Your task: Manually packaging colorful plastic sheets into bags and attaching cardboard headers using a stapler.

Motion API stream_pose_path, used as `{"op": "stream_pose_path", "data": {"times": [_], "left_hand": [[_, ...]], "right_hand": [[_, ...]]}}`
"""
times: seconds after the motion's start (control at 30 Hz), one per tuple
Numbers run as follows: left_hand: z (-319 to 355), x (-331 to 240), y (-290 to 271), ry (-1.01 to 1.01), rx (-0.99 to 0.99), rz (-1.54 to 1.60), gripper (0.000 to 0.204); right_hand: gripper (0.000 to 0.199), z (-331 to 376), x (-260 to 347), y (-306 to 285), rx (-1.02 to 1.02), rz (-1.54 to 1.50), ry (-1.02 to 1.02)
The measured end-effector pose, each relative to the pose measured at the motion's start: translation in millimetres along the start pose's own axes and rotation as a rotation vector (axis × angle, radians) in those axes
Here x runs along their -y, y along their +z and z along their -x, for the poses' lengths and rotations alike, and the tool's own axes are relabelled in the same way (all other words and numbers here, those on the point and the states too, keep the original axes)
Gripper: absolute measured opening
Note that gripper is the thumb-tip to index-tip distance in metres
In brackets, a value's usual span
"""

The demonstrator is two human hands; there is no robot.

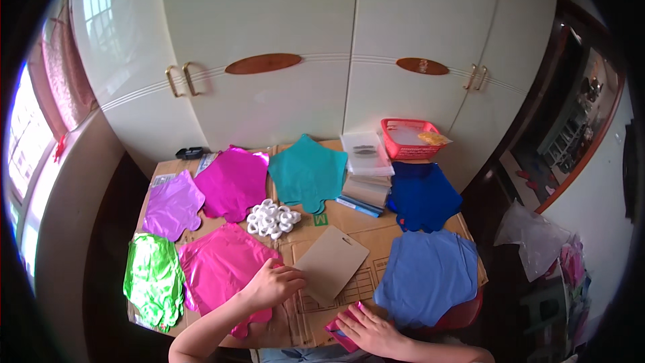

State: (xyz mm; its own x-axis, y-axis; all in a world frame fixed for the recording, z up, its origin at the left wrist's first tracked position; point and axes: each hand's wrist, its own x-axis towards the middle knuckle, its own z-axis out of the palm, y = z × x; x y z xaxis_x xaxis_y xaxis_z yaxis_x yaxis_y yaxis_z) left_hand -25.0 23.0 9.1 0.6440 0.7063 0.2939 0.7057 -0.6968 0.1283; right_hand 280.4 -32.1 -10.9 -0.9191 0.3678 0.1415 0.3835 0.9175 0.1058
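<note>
My left hand (277, 284) is closed, its fingers curled at the right edge of a flat hot-pink foil balloon (222, 262). A bit of red shows by its thumb; what the fingers hold is hidden. Close to those fingertips lies a plain grey-brown card (332, 265) with a slot near its upper corner. At the table's front edge my right hand (373, 333) lies with fingers stretched flat over a small folded pink-and-blue piece (344, 341), mostly covered by the hand. To its right spreads a light-blue foil balloon (430, 275).
Flat foil balloons ring the cardboard-covered table: green (154, 282), lilac (173, 205), magenta (234, 185), teal (309, 171), dark blue (424, 196). White rings (271, 218) lie heaped mid-table. Behind are stacked cards (366, 190), clear bags (366, 153) and a red basket (410, 151). Cabinet doors (262, 107) stand beyond.
</note>
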Motion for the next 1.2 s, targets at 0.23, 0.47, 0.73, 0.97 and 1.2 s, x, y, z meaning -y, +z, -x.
{"op": "stream_pose_path", "data": {"times": [0.23, 0.47, 0.73, 0.97, 1.2], "left_hand": [[53, -41, -15, -0.271, 0.17, -0.119, 0.026], [43, -58, 5, -0.115, -0.034, -0.137, 0.03], [38, -57, 12, -0.119, -0.035, -0.128, 0.041], [34, -54, 18, -0.142, -0.003, -0.05, 0.046], [30, -51, 16, -0.138, 0.078, -0.105, 0.048]], "right_hand": [[0.024, -27, -45, -44, 0.0, -0.808, 0.461], [0.026, -114, -94, 46, -0.046, -1.445, 0.596], [0.027, -141, -94, 59, 0.159, -1.408, 0.571], [0.037, -149, -94, 54, 0.177, -1.043, 0.538], [0.05, -155, -96, 44, 0.291, -0.834, 0.488]]}}
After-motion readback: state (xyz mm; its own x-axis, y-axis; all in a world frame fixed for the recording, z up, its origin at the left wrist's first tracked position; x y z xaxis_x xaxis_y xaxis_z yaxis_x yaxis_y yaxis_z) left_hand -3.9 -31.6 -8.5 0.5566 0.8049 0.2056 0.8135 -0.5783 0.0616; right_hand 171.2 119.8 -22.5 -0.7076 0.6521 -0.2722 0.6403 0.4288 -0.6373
